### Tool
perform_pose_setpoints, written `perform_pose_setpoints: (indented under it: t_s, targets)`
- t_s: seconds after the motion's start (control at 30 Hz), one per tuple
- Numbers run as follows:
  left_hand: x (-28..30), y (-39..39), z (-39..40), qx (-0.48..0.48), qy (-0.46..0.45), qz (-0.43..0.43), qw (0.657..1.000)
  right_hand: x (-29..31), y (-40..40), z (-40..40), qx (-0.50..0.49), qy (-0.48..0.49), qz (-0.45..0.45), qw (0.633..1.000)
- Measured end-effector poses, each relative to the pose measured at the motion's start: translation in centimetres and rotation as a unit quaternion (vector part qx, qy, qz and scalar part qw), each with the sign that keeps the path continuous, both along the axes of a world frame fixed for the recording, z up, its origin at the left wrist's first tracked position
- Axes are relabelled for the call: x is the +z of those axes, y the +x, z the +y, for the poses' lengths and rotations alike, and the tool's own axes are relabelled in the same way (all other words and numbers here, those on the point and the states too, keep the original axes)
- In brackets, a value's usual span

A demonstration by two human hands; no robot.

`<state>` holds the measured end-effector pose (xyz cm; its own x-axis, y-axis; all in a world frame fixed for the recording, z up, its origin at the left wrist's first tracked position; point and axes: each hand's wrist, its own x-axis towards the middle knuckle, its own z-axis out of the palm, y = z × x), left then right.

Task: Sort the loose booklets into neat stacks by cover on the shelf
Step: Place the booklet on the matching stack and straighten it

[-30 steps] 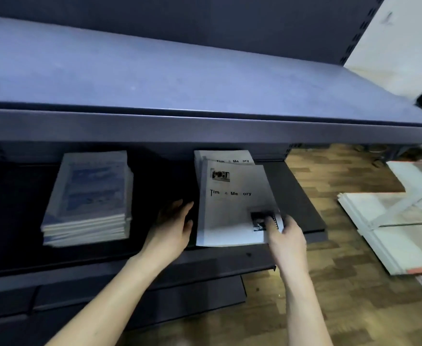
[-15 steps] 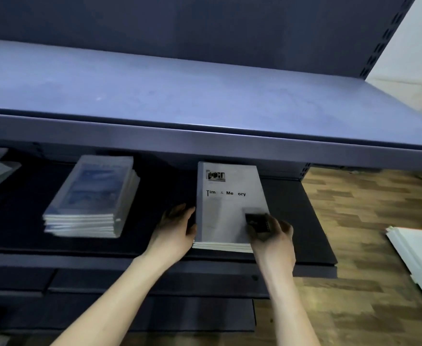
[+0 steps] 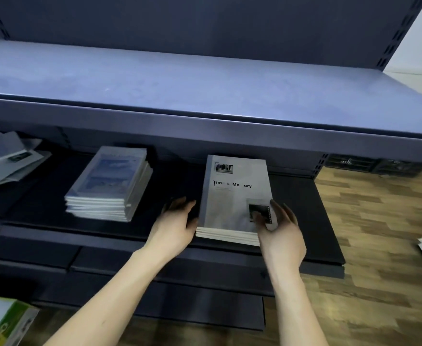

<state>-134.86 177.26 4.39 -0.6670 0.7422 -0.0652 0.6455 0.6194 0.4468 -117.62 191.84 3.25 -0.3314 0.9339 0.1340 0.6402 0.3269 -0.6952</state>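
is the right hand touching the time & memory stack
Touching. The head view shows the right hand with its thumb lying on the top cover of the Time & Memory stack and its fingers along the stack's right edge.

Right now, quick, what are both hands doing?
Left hand: open, fingers against the left edge of the grey "Time & Memory" booklet stack.
Right hand: open, thumb on the stack's top cover.

We see a grey-white stack of booklets [image 3: 234, 196] with black lettering — beside it a blue-printed stack [image 3: 110, 186] on the dark shelf [image 3: 304, 221].
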Motion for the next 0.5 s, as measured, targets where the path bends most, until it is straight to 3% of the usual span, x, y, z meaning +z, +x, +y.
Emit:
perform_pose_setpoints:
  t_s: [0.13,0.27,0.5]
  targets:
    - [0.7,-0.2,-1.5,0.013,0.009,0.041,0.999,0.6,-2.0,-1.4,0.083,0.013,0.063,0.994]
    - [1.6,-1.0,-4.2,0.041,0.027,0.082,0.995,0.7,-4.9,-4.5,0.145,0.116,-0.007,0.983]
    - [1.8,-4.1,-11.6,0.085,0.043,0.131,0.987,1.1,-10.3,-11.5,0.274,0.108,-0.052,0.954]
